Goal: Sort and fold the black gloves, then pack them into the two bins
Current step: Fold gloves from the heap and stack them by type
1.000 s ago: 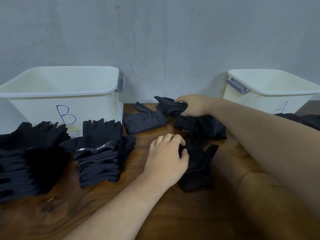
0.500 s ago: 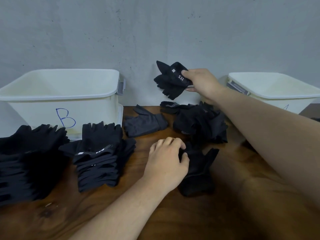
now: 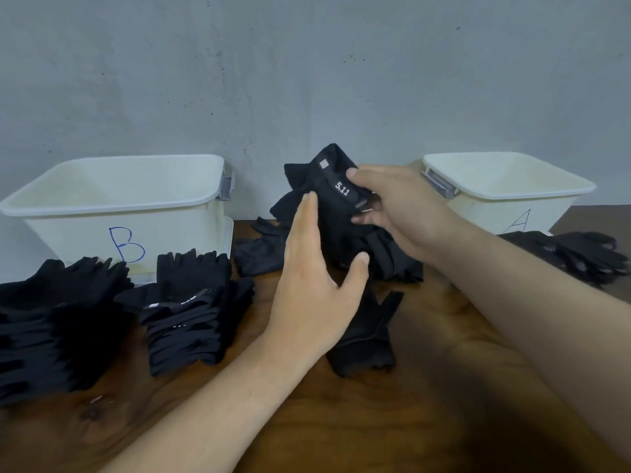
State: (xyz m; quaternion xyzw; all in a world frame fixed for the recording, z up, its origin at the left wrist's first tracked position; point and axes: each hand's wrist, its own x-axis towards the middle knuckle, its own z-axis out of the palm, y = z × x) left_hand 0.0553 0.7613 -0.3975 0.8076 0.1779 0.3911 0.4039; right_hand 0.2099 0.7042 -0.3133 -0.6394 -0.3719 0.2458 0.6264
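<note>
My right hand (image 3: 399,206) grips a black glove (image 3: 329,180) with a white "5.11" label, held above the table's middle. My left hand (image 3: 314,285) is raised with straight fingers, its fingertips touching that glove's left side. A loose black glove (image 3: 370,336) lies on the wood below my left hand. Behind my hands sits a heap of unsorted black gloves (image 3: 392,257). Two stacks of folded gloves stand at the left, one (image 3: 191,308) nearer the middle and a bigger one (image 3: 51,322) at the edge. Bin B (image 3: 112,213) is back left, bin A (image 3: 505,192) back right.
A single flat glove (image 3: 259,250) lies beside bin B. More black gloves (image 3: 580,257) lie in front of bin A at the right edge. The brown wooden table (image 3: 341,421) runs to a grey wall behind the bins.
My right hand lifted a glove from the heap, then brought it down toward the middle. My left hand left the loose glove on the table and rose to touch the held one.
</note>
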